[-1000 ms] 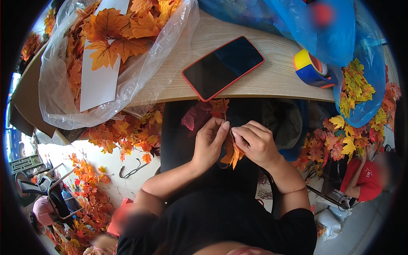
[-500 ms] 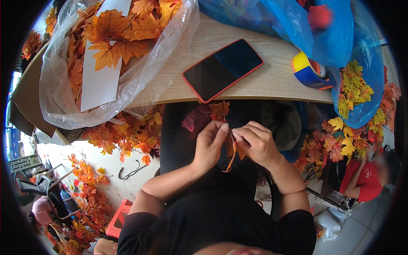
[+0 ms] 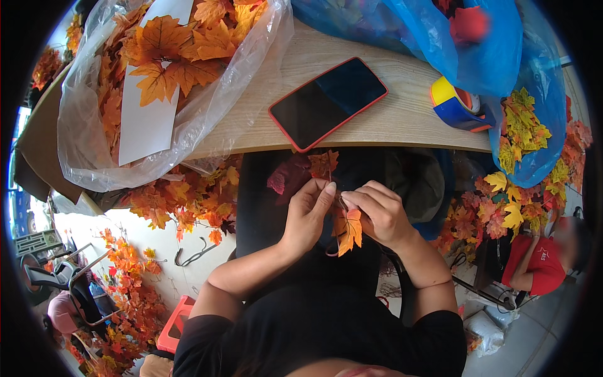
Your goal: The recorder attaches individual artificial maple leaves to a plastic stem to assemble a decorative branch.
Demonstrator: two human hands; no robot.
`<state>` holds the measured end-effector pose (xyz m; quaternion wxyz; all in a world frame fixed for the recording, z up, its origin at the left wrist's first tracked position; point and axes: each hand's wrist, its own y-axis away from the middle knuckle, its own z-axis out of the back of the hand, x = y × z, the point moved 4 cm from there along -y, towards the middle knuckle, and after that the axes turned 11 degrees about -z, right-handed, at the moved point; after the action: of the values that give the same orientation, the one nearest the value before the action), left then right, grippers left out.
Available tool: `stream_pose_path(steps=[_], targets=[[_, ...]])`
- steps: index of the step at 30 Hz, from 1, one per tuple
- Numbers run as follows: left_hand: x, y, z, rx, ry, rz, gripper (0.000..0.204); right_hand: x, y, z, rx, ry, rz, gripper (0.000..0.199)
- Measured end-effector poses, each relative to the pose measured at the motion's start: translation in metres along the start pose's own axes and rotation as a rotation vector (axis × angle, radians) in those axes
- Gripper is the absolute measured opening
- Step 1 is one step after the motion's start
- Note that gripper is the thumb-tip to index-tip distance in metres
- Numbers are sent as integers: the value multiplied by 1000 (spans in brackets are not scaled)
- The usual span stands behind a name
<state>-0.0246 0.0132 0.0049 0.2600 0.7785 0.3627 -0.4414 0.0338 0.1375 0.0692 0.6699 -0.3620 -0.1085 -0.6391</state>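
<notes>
Just below the near edge of the wooden table (image 3: pixel 389 119), the left hand (image 3: pixel 308 213) and right hand (image 3: pixel 380 213) both pinch an orange artificial maple leaf (image 3: pixel 347 229). It looks light, thin and floppy, best gripped at its stem.

Black short-sleeved shirt, forearms bare.

Single head camera looks steeply down, close over the table edge (image 3: pixel 389 135).
</notes>
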Motion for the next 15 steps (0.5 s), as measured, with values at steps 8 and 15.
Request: stream_pose_path(steps=[8,15], targets=[[1,0,1,13,-27,-1,18,1,-3,-3,4,-16,11,21],[-1,1,2,0,-43,-30,18,-1,-3,-5,44,-27,-2,25]])
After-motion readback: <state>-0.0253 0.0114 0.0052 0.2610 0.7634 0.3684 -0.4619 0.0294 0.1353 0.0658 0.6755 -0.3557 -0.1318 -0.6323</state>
